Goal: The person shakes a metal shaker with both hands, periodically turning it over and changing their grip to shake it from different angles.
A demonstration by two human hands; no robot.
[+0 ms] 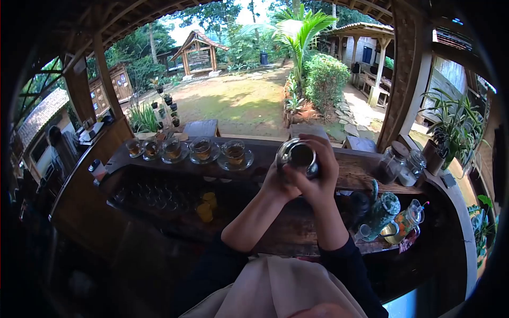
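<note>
Both my hands are wrapped round a shiny metal cup, held up in front of me over the wooden counter. Its round mouth faces me and looks dark inside. My left hand grips it from the left and below. On the other side, my right hand has its fingers curled over the far rim and its thumb across the near side. What is in the cup, if anything, I cannot make out. To the left, a glass cup of amber drink stands on a saucer, the nearest in a row of several.
The raised wooden counter ledge runs across. Lidded glass jars stand at its right end. Lower right are a green speckled jug and a clear glass pitcher. Yellow cups and several glasses sit on the lower shelf.
</note>
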